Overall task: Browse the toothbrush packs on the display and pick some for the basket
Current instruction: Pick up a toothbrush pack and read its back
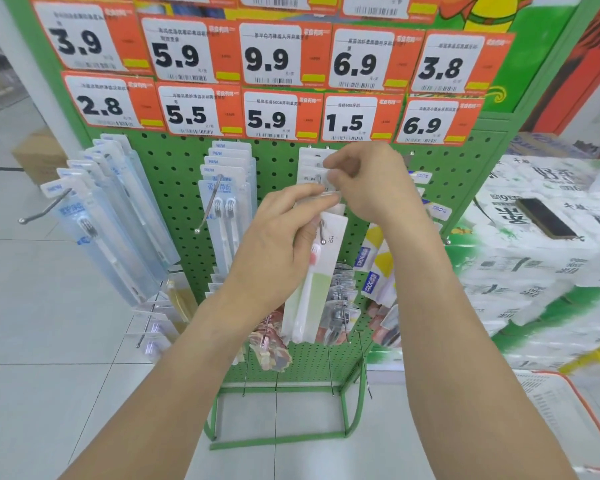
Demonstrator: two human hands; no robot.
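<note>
Ten orange price tags [272, 58] sit in two rows of five on the green pegboard display [174, 161], with at least four hooks of hanging toothbrush packs below. The white basket [568, 420] at lower right shows nothing inside. The left hand [274, 247] grips a white-and-green toothbrush pack [312, 289] by its top, and the right hand [371, 181] pinches the packs on the hook [321, 232] above.

Setting: retail shop aisle.
Fixture: green pegboard rack [174, 161] with metal hooks.
Pricing: orange price tags [274, 57] with barcodes.
Stock: hanging toothbrush packs [227, 188]; stacked tissue bales [534, 271] beside rack.
Floor: pale tiles.
</note>
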